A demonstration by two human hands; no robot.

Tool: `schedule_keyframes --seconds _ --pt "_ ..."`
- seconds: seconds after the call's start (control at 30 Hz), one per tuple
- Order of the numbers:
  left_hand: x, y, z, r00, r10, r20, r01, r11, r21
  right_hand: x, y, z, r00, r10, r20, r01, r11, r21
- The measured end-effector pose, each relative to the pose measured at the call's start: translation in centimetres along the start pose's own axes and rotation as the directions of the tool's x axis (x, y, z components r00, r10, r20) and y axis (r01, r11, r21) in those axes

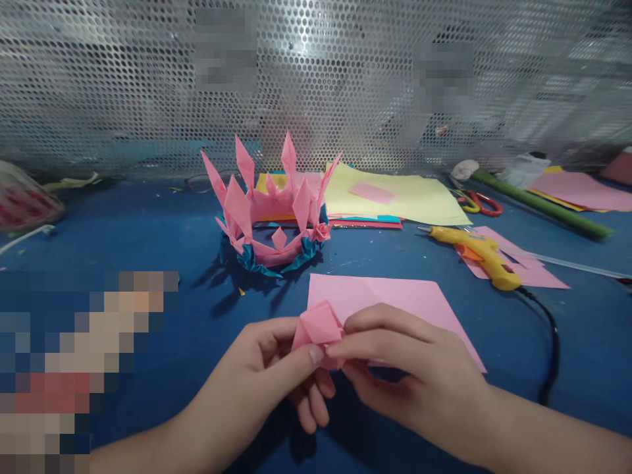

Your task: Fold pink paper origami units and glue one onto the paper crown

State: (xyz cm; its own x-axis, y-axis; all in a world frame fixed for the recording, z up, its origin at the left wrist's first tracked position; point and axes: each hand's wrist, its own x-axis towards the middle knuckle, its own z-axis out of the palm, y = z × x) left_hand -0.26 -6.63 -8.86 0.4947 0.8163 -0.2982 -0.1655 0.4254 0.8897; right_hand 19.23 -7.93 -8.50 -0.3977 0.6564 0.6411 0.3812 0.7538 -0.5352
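Note:
Between my hands is a small folded piece of pink paper (320, 324), held up above the table's near part. My left hand (269, 368) pinches it from the left, with the thumb on its front and the lower fingers curled beneath. My right hand (409, 352) grips its right edge between thumb and fingertips; part of the fold is hidden behind the fingers. Just behind lies a flat pink paper sheet (395, 299). Beyond it to the left stands a pink paper crown (271, 247) with tall folded points, blue folded pieces and a pink paper rose (322, 232) along its band.
A yellow glue gun (474, 253) with a black cord lies at right on pink paper scraps. Behind are red-handled scissors (486, 204), a green stick (543, 204) and stacked coloured sheets (419, 197). A perforated metal panel (316, 85) closes off the back. The left foreground is pixelated.

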Motion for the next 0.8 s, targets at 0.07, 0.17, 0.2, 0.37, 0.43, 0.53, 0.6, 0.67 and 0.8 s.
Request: schedule_keyframes --seconds 0.07,0.17,0.2,0.37,0.43,0.53,0.6,0.67,0.8 --pt "-0.01 0.01 -0.07 1.0 -0.008 -0.014 0.008 1.0 0.0 0.05 -0.08 0.0 0.999 0.027 -0.038 -0.028 1.0 -0.012" --pt "-0.02 -0.02 -0.26 1.0 -0.008 -0.006 0.008 1.0 -0.001 0.02 -0.1 -0.11 0.999 0.029 -0.044 -0.03 0.999 -0.023" --pt "-0.02 -0.03 -0.3 1.0 -0.005 0.0 0.005 1.0 -0.003 -0.02 -0.06 -0.17 0.999 0.015 -0.037 -0.016 1.0 -0.023" --pt "-0.01 -0.08 -0.32 1.0 -0.003 0.012 0.003 0.999 -0.037 -0.18 0.47 -0.42 1.0 0.012 0.022 -0.012 1.0 -0.024" --pt "-0.03 -0.12 -0.32 1.0 -0.003 0.03 0.004 0.999 -0.038 -0.17 0.64 -0.42 0.999 0.042 0.033 -0.041 0.999 -0.011" --pt "-0.02 -0.17 -0.3 1.0 0.002 0.028 -0.002 1.0 -0.017 -0.04 0.6 -0.42 0.991 0.105 0.086 -0.112 0.991 0.071" --pt "0.0 -0.16 -0.25 1.0 -0.003 0.011 0.003 1.0 -0.011 0.11 0.41 -0.44 0.976 0.166 0.143 -0.186 0.972 0.142" --pt "0.0 -0.13 -0.21 1.0 -0.014 0.008 0.014 1.0 -0.011 0.26 0.19 -0.44 0.956 0.221 0.19 -0.26 0.943 0.209" --pt "-0.01 -0.16 -0.27 1.0 -0.009 0.026 0.008 1.0 0.024 0.33 0.01 -0.38 0.925 0.298 0.236 -0.363 0.879 0.31"
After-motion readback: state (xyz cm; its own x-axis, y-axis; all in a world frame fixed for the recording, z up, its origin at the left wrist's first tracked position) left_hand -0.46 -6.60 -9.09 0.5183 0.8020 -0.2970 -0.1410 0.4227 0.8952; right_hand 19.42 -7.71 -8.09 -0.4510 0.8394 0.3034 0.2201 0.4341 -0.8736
